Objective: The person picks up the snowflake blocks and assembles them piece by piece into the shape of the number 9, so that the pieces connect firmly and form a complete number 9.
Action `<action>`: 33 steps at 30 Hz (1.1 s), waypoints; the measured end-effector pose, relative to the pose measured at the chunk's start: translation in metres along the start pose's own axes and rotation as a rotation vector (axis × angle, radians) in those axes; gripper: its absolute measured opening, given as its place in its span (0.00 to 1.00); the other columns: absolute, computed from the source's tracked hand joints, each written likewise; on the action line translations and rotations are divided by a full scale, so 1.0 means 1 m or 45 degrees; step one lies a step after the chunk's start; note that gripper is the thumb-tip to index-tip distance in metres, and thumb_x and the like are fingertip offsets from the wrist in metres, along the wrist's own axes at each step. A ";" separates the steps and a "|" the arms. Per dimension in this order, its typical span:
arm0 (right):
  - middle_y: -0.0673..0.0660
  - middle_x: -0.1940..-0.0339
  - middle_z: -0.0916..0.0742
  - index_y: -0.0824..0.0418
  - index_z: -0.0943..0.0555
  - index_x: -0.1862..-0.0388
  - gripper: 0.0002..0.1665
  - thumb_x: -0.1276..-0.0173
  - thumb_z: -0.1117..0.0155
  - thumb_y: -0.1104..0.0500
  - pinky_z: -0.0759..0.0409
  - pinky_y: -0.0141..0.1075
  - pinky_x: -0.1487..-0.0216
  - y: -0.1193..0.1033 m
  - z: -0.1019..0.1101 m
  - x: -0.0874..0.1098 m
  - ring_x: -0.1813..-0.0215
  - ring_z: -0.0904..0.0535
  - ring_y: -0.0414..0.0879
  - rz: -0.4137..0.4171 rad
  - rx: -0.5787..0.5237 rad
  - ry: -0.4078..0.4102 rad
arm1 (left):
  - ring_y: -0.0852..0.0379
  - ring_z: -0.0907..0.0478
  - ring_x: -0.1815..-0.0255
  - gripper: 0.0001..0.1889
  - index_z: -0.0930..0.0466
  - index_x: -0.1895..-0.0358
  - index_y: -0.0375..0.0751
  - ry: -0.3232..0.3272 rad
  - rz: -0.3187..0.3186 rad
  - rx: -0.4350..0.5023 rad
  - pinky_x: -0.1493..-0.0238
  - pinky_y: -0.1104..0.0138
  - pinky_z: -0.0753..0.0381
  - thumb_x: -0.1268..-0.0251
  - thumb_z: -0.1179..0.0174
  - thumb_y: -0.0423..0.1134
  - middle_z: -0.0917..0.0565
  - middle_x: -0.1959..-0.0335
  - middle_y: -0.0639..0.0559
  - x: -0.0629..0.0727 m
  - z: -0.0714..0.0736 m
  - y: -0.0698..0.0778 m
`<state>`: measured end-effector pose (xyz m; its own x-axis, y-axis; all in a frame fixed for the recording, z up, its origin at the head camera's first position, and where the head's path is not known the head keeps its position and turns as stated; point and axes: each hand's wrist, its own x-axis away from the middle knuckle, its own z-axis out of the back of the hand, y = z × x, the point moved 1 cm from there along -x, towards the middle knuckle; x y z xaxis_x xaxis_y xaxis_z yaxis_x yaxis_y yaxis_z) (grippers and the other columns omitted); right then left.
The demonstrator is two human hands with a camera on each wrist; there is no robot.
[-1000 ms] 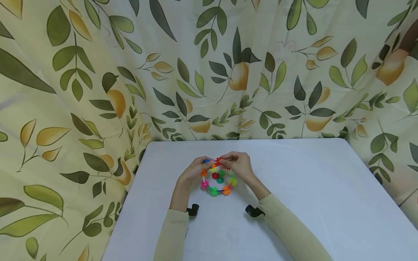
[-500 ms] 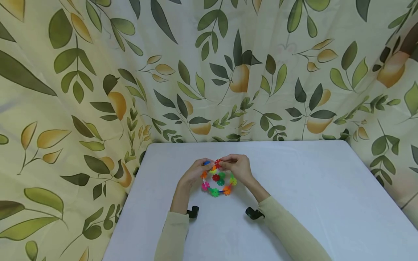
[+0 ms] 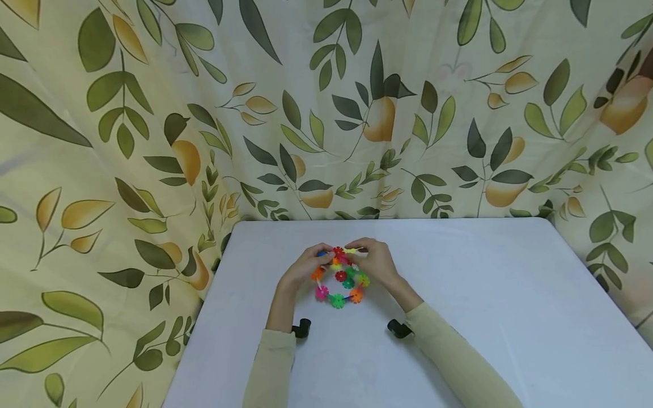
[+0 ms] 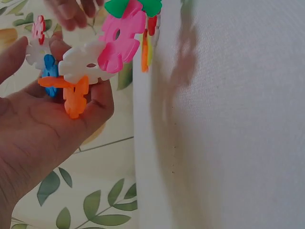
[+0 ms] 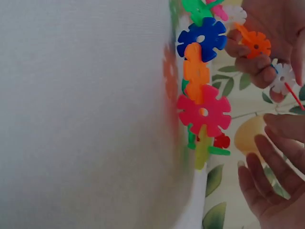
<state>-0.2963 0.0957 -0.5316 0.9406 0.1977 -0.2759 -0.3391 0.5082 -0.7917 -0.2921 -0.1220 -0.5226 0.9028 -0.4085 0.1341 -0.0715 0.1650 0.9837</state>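
Note:
A ring of notched, flower-shaped plastic discs (image 3: 338,301) in many colours is held upright at the far middle of the table. My left hand (image 3: 305,265) grips its upper left part; in the left wrist view orange (image 4: 75,100), blue (image 4: 49,71) and white (image 4: 83,63) discs lie against its fingers. A red disc (image 3: 338,253) shows at the left fingertips. My right hand (image 3: 376,262) pinches a yellow disc (image 3: 350,250) between thumb and forefinger, beside the red one. In the right wrist view, its other fingers (image 5: 267,183) are spread, and that pinch is out of frame.
Red (image 3: 340,276) and green discs show inside the ring. The white tabletop (image 3: 459,294) extends on both sides and in front. A leaf-printed curtain (image 3: 316,113) hangs behind the table and along the left. Small black cameras (image 3: 399,328) sit at both wrists.
My right hand has moved from the red disc to the yellow one, which has come into view at its fingertips. The ring has turned slightly, with the left hand still gripping it.

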 end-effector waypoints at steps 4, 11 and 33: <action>0.52 0.59 0.08 0.58 0.08 0.59 0.08 0.37 0.20 0.62 0.17 0.50 0.49 -0.002 -0.006 0.000 0.53 0.17 0.54 0.093 0.107 -0.135 | 0.29 0.26 0.49 0.13 0.22 0.44 0.31 -0.003 0.010 0.044 0.45 0.51 0.23 0.17 0.49 0.37 0.20 0.58 0.41 0.002 0.001 0.001; 0.49 0.65 0.10 0.58 0.08 0.59 0.13 0.41 0.16 0.55 0.21 0.41 0.56 -0.005 -0.021 0.002 0.62 0.22 0.44 0.135 0.407 -0.414 | 0.32 0.23 0.47 0.14 0.23 0.41 0.32 0.007 0.019 0.049 0.42 0.50 0.23 0.17 0.49 0.38 0.19 0.54 0.42 0.002 0.004 -0.001; 0.46 0.67 0.10 0.56 0.08 0.62 0.04 0.35 0.21 0.61 0.16 0.35 0.59 0.001 -0.007 0.002 0.64 0.17 0.41 -0.010 0.044 -0.273 | 0.46 0.27 0.64 0.12 0.21 0.48 0.38 0.088 0.050 0.135 0.65 0.67 0.27 0.18 0.46 0.43 0.22 0.61 0.46 -0.001 -0.001 -0.003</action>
<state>-0.2949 0.0905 -0.5369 0.9196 0.3652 -0.1448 -0.3356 0.5383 -0.7731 -0.2920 -0.1214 -0.5257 0.9253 -0.3403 0.1676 -0.1482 0.0826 0.9855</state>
